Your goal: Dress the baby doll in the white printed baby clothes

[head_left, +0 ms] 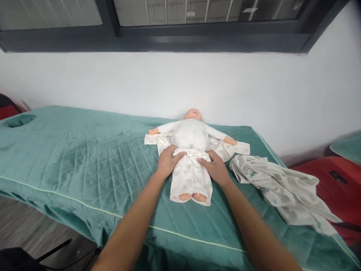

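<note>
Head: left hand [168, 162], right hand [216, 168] pinch pants [192, 175]; print [176, 173] blurred.

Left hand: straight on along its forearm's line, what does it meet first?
Likely the baby doll's rounded, white-clad torso, just beyond the top edge of the white printed cloth trousers that the left hand holds. Depth is unclear; hand and torso may be touching.

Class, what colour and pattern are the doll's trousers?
The trousers are white with scattered faint prints; best seen in the head view.
</note>
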Motion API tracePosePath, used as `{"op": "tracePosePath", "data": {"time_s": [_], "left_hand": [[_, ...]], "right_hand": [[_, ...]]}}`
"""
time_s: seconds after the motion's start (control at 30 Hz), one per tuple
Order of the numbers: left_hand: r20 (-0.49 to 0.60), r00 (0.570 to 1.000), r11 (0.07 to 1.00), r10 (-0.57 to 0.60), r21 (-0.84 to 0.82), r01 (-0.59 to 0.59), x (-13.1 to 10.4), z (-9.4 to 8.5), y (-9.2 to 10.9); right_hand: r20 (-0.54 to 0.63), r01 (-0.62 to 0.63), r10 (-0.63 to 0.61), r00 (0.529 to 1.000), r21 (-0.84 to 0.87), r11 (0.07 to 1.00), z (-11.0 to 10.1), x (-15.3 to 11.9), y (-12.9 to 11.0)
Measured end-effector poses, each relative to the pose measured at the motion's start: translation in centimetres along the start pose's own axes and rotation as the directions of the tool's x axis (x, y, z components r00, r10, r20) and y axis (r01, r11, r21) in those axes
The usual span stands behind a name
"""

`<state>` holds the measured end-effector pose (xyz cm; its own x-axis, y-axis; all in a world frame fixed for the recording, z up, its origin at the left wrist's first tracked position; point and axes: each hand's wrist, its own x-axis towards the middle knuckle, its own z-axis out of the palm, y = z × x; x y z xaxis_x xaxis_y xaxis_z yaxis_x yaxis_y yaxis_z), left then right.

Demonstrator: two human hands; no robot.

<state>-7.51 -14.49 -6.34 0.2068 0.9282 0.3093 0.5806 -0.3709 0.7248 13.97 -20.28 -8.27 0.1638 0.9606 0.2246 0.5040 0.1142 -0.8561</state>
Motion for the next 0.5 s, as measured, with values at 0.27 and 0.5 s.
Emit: {"op": "tracePosePath", "data": {"time_s": [0.27, 0.5], "left_hand": [[-0.007, 0.999, 0.999, -0.052, 0.010, 0.052, -6.0, -0.3, 1.6], [-0.045, 0.997, 0.997, -0.060, -0.058, 0.057, -9.0, 0.1, 2.4]], "right_hand": [[-0.198, 0.263, -0.308, 0.930, -0.224, 0.938, 0.8, -0.2, 0.7], [-0.126, 0.274, -0.272, 0.954, -0.004, 0.962, 0.3, -2.4, -0.5]]}}
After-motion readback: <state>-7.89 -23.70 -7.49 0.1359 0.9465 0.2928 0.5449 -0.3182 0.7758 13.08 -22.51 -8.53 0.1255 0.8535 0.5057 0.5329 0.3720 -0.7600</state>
